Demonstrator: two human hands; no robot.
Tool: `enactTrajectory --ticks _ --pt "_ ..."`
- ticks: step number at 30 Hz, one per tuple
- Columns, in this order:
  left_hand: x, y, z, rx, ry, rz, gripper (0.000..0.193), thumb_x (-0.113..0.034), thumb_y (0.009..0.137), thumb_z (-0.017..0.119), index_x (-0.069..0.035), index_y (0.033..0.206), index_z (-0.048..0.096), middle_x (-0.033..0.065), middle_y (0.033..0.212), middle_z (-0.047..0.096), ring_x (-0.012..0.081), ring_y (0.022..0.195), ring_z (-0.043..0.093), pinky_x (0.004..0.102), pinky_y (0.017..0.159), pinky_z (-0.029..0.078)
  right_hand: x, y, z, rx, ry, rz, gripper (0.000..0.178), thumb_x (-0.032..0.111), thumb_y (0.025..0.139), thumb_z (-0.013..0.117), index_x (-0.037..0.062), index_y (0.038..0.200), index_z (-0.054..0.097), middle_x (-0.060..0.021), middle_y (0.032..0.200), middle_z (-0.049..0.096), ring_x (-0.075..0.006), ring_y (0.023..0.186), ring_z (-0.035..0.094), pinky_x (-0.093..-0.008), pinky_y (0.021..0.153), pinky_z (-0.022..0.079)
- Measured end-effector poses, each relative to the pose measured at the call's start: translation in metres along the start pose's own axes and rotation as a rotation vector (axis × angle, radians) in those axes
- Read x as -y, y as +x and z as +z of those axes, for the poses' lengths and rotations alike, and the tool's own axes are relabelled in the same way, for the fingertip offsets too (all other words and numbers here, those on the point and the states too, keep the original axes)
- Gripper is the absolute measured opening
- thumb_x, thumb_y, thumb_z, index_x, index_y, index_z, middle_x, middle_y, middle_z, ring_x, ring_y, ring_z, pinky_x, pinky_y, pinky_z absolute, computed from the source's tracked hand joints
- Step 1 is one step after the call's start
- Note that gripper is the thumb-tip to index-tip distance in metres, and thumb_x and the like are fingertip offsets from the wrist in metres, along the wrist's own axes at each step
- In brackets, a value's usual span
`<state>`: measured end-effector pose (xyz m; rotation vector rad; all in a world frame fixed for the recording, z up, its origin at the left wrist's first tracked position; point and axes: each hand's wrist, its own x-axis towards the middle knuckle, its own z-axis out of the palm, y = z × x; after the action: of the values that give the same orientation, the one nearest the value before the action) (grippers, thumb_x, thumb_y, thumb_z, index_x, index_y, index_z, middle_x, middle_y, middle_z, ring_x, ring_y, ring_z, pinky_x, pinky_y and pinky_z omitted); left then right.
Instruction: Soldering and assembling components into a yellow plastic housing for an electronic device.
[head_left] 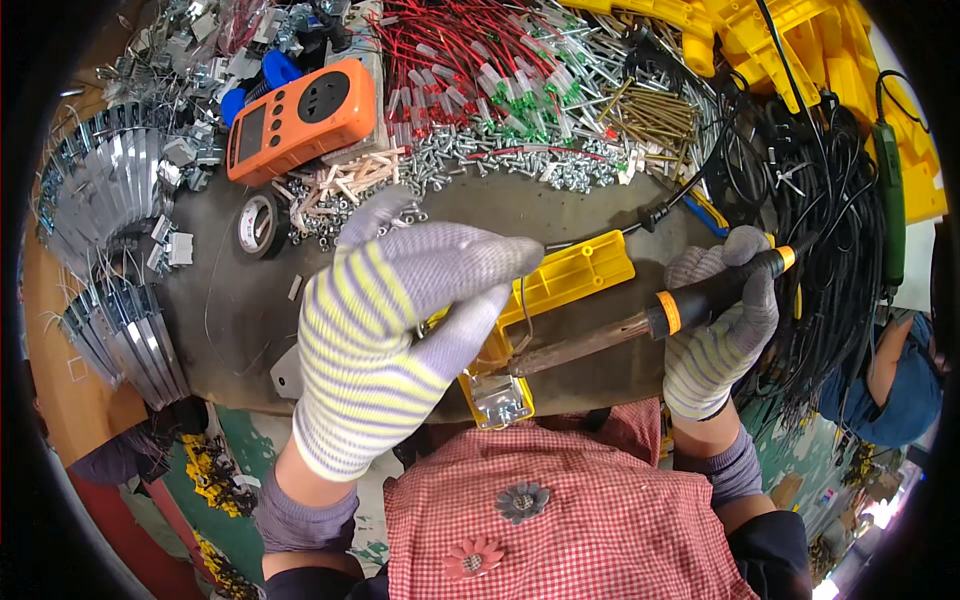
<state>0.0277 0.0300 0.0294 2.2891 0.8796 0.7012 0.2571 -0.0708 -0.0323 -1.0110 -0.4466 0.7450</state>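
Observation:
My right hand (725,310), in a striped glove, is closed around the black handle of a soldering iron (590,342). The iron's long tip points left, reaching a shiny metal part (500,400) in the near end of a yellow plastic housing (580,275). Over the housing's left side is my left hand (400,300), gloved likewise, its fingers bent and thumb and index close together. What they hold, if anything, is hidden. A thin grey wire (526,315) curves down beside those fingertips into the housing. Behind it runs a black cable (655,215) with a strain-relief sleeve.
An orange socket meter (300,120) stands far left, near a roll of black tape (262,224). Screws (550,165) and red wires (430,50) are heaped at the back. Black cables (800,250) and yellow housings (830,60) fill the right. Metal strips (110,180) lie left.

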Motion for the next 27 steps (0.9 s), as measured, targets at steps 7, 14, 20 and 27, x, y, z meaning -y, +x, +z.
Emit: enactTrajectory --ticks 7,14,20,27 --pt "0.001 -0.029 0.006 -0.056 -0.244 -0.283 0.028 -0.012 0.088 0.069 -0.012 0.116 0.074 0.0046 0.106 0.077 0.0208 0.096 0.073 0.0467 0.119 0.03 0.001 0.001 -0.013 0.158 0.026 -0.027 0.039 0.038 0.097 0.062 0.0045 0.116 0.055 -0.0022 0.098 0.056 -0.0165 0.075 0.054 -0.0335 0.069 0.047" --pt "0.005 -0.041 0.01 -0.043 -0.218 -0.092 0.046 0.003 0.076 0.076 -0.006 0.12 0.067 0.0027 0.088 0.076 0.0138 0.09 0.072 0.0533 0.119 0.025 0.002 0.002 -0.011 0.215 0.073 -0.057 0.035 0.037 0.097 0.062 0.0047 0.11 0.053 -0.0027 0.087 0.054 -0.0158 0.07 0.052 -0.034 0.068 0.046" --pt "0.0 -0.037 0.015 -0.125 -0.057 -0.007 0.039 0.003 0.072 0.078 -0.01 0.108 0.072 -0.0002 0.084 0.075 0.0157 0.085 0.073 0.0534 0.116 0.033 0.008 0.003 -0.001 0.136 0.145 -0.152 0.037 0.035 0.094 0.069 0.0045 0.1 0.05 -0.0008 0.066 0.043 -0.0089 0.051 0.04 -0.0228 0.048 0.034" --pt "0.0 -0.038 0.016 -0.147 0.005 0.047 0.041 0.004 0.071 0.078 -0.012 0.107 0.072 -0.0006 0.085 0.075 0.016 0.082 0.072 0.0517 0.116 0.034 0.016 0.003 -0.011 0.202 0.144 -0.179 0.036 0.034 0.095 0.068 0.005 0.102 0.049 0.0 0.068 0.042 -0.0094 0.057 0.042 -0.0246 0.052 0.035"
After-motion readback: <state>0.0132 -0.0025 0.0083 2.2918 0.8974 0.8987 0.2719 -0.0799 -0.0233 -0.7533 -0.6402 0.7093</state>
